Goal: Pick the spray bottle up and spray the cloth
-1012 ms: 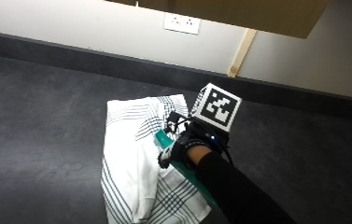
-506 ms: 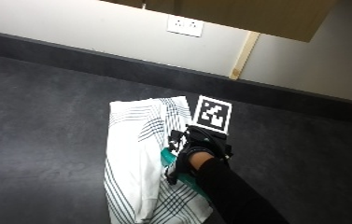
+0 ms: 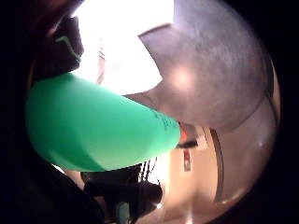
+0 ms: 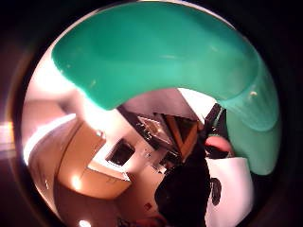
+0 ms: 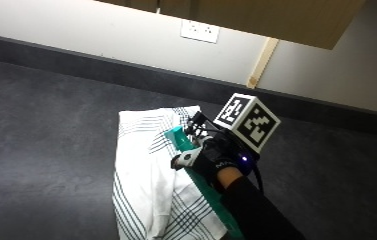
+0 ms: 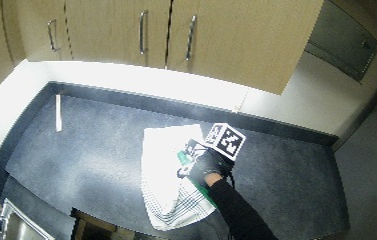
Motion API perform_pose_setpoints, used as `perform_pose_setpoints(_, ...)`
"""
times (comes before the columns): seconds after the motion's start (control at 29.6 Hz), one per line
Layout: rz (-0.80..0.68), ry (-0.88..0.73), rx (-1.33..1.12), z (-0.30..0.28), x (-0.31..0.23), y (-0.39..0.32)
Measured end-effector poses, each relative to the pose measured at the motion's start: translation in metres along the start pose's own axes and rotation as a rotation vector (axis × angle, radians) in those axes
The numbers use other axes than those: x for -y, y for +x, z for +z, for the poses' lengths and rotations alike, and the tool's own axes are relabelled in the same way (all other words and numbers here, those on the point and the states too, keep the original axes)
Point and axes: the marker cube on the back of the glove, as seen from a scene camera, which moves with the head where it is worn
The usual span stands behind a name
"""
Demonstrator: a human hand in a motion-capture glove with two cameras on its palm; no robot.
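A green spray bottle (image 5: 176, 138) slants along the right edge of a white cloth with dark stripes (image 5: 145, 185). My gloved right hand (image 5: 213, 158) grips the bottle around its middle, fingers curled round it. The black spray head (image 5: 196, 123) points toward the wall, over the cloth's far corner. More of the green body shows beside my forearm. The bottle (image 3: 103, 126) fills the little finger side palm view, with the cloth (image 3: 126, 51) behind it. In the thumb side palm view the bottle (image 4: 165, 52) curves across close to the palm. I cannot tell whether the bottle touches the cloth.
The cloth lies on a dark grey counter (image 5: 48, 125) with open surface on both sides. A dark upstand and a white wall with a socket (image 5: 199, 31) stand behind. Wooden cabinets (image 6: 175, 35) hang above. A pale strip (image 6: 57, 113) lies far left.
The hand keeps its hold on the bottle and has turned slightly at the wrist over the cloth's right edge. The outside camera has shifted a little.
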Motion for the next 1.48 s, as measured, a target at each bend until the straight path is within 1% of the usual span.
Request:
perform_pose_setpoints(0.1,-0.157,0.156,0.139,-0.006,-0.011,-0.005)
perform_pose_setpoints(0.27,-0.445,0.45,0.454,-0.014,-0.026,-0.007)
perform_pose_setpoints(0.4,-0.598,0.557,0.616,-0.016,-0.033,-0.01)
perform_pose_setpoints(0.54,-0.654,0.618,0.65,-0.019,-0.036,-0.015)
perform_pose_setpoints(0.71,-0.673,0.64,0.655,-0.02,-0.037,-0.023)
perform_pose_setpoints(0.88,-0.7,0.619,0.652,-0.01,-0.034,-0.041)
perform_pose_setpoints(1.21,-0.756,0.525,0.675,0.035,-0.024,-0.106)
perform_pose_setpoints(1.48,-0.819,0.46,0.739,0.068,-0.021,-0.154)
